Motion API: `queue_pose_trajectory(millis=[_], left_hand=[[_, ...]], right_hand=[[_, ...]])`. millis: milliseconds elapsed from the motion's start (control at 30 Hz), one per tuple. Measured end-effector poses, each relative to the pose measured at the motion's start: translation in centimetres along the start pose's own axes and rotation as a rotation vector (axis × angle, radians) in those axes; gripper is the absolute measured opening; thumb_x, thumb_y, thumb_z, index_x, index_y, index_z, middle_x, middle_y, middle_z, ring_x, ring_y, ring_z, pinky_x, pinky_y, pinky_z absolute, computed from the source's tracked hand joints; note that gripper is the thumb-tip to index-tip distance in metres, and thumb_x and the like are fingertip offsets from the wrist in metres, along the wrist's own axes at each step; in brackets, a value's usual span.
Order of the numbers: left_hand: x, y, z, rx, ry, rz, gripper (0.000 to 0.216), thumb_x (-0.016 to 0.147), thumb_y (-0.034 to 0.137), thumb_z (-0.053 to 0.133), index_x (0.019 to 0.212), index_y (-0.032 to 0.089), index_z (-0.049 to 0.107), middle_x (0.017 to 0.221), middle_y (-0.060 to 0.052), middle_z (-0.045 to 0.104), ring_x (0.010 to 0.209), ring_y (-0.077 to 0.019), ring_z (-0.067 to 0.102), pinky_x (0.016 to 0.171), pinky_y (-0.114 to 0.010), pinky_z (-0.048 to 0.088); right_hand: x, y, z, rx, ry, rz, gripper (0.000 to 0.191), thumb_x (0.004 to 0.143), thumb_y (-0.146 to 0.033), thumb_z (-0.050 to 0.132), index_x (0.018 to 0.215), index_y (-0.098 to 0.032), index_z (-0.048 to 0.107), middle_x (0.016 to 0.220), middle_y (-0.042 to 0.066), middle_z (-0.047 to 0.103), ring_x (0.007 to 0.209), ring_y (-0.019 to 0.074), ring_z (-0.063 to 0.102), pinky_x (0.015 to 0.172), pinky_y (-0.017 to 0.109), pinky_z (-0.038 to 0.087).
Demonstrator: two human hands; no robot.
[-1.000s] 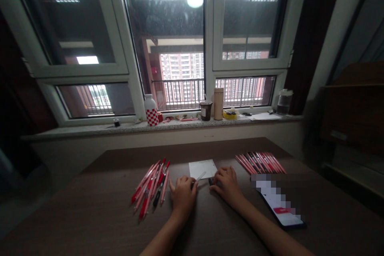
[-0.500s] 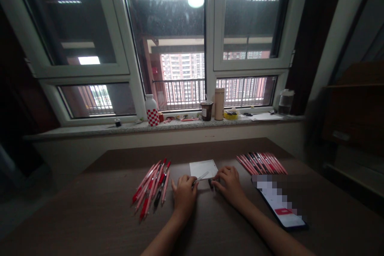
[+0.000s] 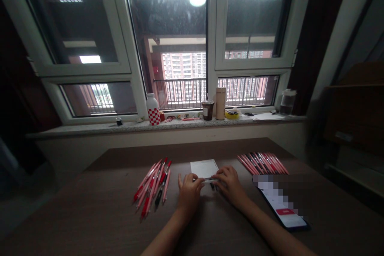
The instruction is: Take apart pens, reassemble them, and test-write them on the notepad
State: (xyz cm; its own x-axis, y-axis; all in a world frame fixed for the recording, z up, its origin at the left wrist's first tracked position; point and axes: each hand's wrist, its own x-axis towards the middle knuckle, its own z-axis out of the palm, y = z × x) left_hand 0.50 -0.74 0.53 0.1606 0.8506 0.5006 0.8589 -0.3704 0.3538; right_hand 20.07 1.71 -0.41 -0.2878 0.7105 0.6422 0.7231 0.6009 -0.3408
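A slim pen (image 3: 207,180) with a clear barrel lies level between my two hands. My left hand (image 3: 189,192) pinches its left end. The fingers of my right hand (image 3: 230,182) are closed round its right end. Just under the right fingertips is a small black piece (image 3: 213,187), perhaps a pen cap; whether it is held or rests on the table I cannot tell. Right behind the hands lies a white sheet of paper (image 3: 204,167), its right corner partly covered by the right hand.
To the left is a loose pile of red, pink and black pens (image 3: 154,186). A neat row of similar pens (image 3: 262,163) lies at the right, with a phone (image 3: 295,221) in front of it. Bottles and a cup (image 3: 207,111) stand on the windowsill (image 3: 129,129).
My left hand has moved right and turned the pen from slanting to level. The pen's right end has come into my right hand's fingers, which have hardly moved.
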Motion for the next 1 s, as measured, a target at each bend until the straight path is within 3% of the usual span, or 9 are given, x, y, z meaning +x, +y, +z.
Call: queue_pose_trajectory(millis=[400, 533, 767, 1000], left_hand=[[0.0, 0.4, -0.4, 0.037, 0.074, 0.021, 0.014, 0.083, 0.028, 0.059, 0.094, 0.029, 0.067, 0.095, -0.001, 0.062, 0.099, -0.0183, 0.057, 0.111, -0.061, 0.014], [0.0, 0.7, -0.7, 0.054, 0.083, 0.015, 0.013, 0.084, 0.027, 0.059, 0.094, 0.030, 0.067, 0.093, 0.000, 0.064, 0.097, -0.0179, 0.057, 0.111, -0.061, 0.011], [-0.1, 1.4, -1.1, 0.115, 0.037, 0.028, 0.012, 0.084, 0.026, 0.058, 0.093, 0.030, 0.066, 0.088, 0.002, 0.064, 0.095, -0.0192, 0.056, 0.110, -0.061, 0.011], [0.1, 1.1, -1.0, 0.175, 0.008, 0.091, 0.014, 0.086, 0.025, 0.054, 0.094, 0.031, 0.064, 0.088, 0.002, 0.066, 0.093, -0.0192, 0.055, 0.110, -0.062, 0.006]], right_hand=[[0.0, -0.3, 0.2, 0.036, -0.039, 0.061, 0.015, 0.089, -0.027, 0.052, 0.083, -0.022, 0.065, 0.091, 0.003, 0.065, 0.099, 0.0222, 0.050, 0.100, 0.044, 0.029], [-0.1, 0.1, 0.4, 0.060, -0.030, 0.079, 0.017, 0.089, -0.025, 0.051, 0.082, -0.022, 0.066, 0.089, 0.003, 0.066, 0.102, 0.0220, 0.052, 0.106, 0.048, 0.020], [0.0, 0.5, 0.6, 0.098, -0.031, 0.052, 0.020, 0.086, -0.023, 0.054, 0.073, -0.024, 0.068, 0.082, 0.002, 0.070, 0.101, 0.0229, 0.056, 0.108, 0.051, 0.014], [0.0, -0.1, 0.0, 0.085, 0.003, 0.049, 0.015, 0.084, -0.027, 0.058, 0.077, -0.027, 0.072, 0.077, 0.002, 0.072, 0.098, 0.0246, 0.058, 0.107, 0.056, 0.012]])
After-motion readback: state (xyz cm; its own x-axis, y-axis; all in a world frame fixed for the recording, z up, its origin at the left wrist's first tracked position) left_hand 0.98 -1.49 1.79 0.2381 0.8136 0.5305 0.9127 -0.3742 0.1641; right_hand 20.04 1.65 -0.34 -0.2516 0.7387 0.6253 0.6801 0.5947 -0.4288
